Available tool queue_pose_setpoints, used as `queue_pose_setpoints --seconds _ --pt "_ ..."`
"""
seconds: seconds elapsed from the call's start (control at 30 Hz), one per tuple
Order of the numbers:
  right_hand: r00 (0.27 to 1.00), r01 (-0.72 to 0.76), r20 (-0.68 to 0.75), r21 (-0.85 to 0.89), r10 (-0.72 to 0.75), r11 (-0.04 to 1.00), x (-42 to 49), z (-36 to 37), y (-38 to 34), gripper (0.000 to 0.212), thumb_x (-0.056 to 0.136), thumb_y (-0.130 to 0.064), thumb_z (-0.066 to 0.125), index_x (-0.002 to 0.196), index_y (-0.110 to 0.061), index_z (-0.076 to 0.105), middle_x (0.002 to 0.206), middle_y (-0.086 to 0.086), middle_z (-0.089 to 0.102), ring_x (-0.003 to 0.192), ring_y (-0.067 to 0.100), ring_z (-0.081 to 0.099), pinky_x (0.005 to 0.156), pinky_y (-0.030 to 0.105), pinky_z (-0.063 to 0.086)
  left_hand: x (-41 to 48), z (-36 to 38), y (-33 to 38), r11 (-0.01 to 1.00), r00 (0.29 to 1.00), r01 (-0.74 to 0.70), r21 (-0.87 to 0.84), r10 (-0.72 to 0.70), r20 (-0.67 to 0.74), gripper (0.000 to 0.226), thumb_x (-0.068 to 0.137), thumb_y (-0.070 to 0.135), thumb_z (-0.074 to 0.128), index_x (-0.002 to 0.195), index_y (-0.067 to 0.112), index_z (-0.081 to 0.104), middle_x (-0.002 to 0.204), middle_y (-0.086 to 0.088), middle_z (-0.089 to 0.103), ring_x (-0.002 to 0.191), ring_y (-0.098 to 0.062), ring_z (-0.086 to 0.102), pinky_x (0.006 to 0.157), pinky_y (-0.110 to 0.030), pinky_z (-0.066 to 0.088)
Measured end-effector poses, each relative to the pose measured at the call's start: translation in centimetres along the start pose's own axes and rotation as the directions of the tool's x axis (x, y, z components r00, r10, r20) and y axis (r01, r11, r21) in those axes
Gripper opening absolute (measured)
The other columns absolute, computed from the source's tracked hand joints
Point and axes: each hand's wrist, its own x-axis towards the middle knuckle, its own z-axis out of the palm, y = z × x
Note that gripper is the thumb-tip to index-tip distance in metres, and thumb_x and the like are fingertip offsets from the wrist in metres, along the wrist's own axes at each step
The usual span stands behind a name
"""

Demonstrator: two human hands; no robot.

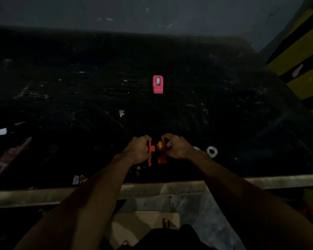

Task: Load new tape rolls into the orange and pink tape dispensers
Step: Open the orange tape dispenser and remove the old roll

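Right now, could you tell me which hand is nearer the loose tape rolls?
Right. The right hand sits just left of the rolls; the left hand is farther left, beyond the orange dispenser.

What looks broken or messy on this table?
The orange tape dispenser is split into two halves, one gripped by the left hand, the other by the right hand, with a gap between. It likely opens that way. Small pale scraps litter the black table.

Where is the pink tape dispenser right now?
In the head view, the pink tape dispenser stands centrally on the dark table, beyond the orange tape dispenser gripped by the left hand and right hand.
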Motion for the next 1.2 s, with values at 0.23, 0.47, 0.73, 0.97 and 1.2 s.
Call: queue_pose_setpoints --seconds 0.23,0.47,0.73,0.97,1.2 --pt "0.999 0.020 0.034 0.052 -0.022 0.998 1.0 -0.2 1.2 0.048 0.079 -0.014 0.069 0.124 -0.023 0.055 0.082 -0.009 0.059 0.084 0.010 0.058 0.077 0.017 0.041 0.8 -0.2 -0.3 1.000 0.999 0.028 0.005 -0.028 -0.026 0.054 0.077 0.012 0.069 0.128 0.019 0.052 0.087 -0.005 0.067 0.086 -0.022 0.067 0.082 -0.035 0.058" --pt "0.998 0.025 0.055 0.051 -0.028 0.998 1.5 -0.2 1.2 0.052 0.077 -0.019 0.071 0.125 -0.024 0.053 0.085 -0.008 0.058 0.083 0.010 0.056 0.077 0.020 0.041 0.7 -1.3 -1.7 0.992 0.993 0.114 0.056 -0.112 -0.041 0.058 0.074 0.009 0.066 0.130 0.016 0.052 0.104 -0.013 0.069 0.095 -0.028 0.067 0.084 -0.037 0.058" --pt "0.999 0.021 0.042 0.018 -0.022 1.000 1.3 -0.4 1.2 0.057 0.077 -0.023 0.072 0.130 -0.024 0.052 0.088 -0.001 0.062 0.086 0.014 0.058 0.082 0.029 0.047 0.8 -1.3 -1.7 0.993 0.979 0.118 -0.029 -0.121 -0.164 0.059 0.084 0.016 0.065 0.140 0.018 0.047 0.116 -0.012 0.064 0.105 -0.023 0.061 0.091 -0.026 0.049" --pt "0.999 -0.024 0.038 -0.024 0.025 0.999 0.6 -0.8 1.0 0.064 0.077 -0.037 0.071 0.136 -0.032 0.046 0.125 0.007 0.064 0.117 0.028 0.059 0.099 0.035 0.047 1.9 1.1 1.5 0.891 0.983 0.186 -0.414 -0.170 0.074 0.056 0.089 0.021 0.065 0.140 0.006 0.046 0.134 -0.015 0.056 0.114 -0.031 0.061 0.091 -0.036 0.052" --pt "0.998 -0.040 0.054 -0.070 0.044 0.997 1.0 -1.1 0.8 0.066 0.073 -0.053 0.068 0.134 -0.037 0.045 0.130 0.005 0.062 0.118 0.029 0.059 0.098 0.041 0.048 2.6 1.8 2.1 0.859 0.980 0.201 -0.471 -0.182 0.086 0.049 0.093 0.010 0.059 0.140 0.006 0.046 0.135 -0.018 0.055 0.093 -0.023 0.058 0.066 -0.027 0.047"
